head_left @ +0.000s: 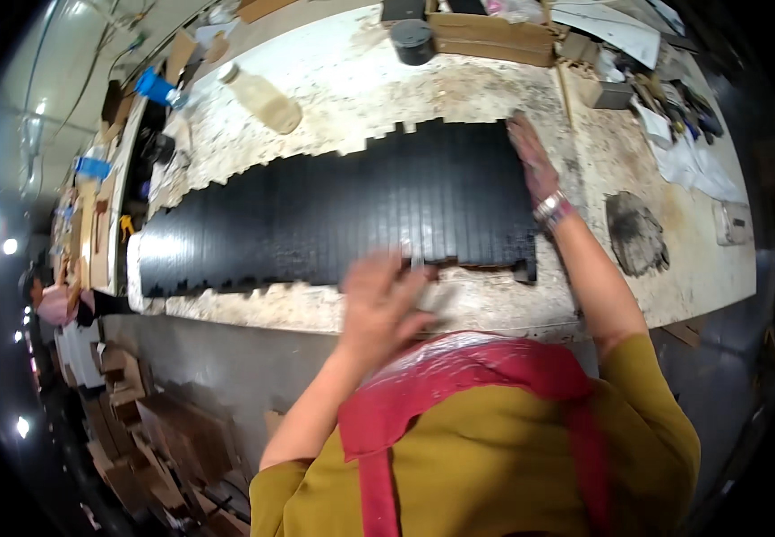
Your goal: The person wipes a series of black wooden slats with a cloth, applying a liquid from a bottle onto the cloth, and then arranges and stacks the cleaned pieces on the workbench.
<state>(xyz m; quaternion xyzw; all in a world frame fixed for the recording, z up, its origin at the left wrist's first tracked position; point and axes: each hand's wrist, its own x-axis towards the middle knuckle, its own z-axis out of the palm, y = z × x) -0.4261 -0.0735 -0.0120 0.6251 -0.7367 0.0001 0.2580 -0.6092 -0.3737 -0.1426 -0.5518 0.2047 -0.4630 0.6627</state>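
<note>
A long row of narrow black strips (334, 206) lies side by side on the worktable, close together like one glossy panel. Its far and near edges are jagged because the strips' ends do not line up. My right hand (533, 161) rests along the right side of the row, fingers stretched out toward the far corner. Over the near edge is my left hand (381, 291), smeared by motion. A pale streak shows by its fingertips, too blurred to name. A grey, black-stained cloth (635, 234) lies crumpled to the right of my right forearm.
The stained white worktable (343, 63) carries a plastic bottle (264, 100), a dark round tin (413, 42) and a cardboard box (493, 38) at the back. Hand tools (687, 107) crowd the far right. At far left, another person (56, 302) stands by a bench. Wooden boards (192, 438) are stacked below left.
</note>
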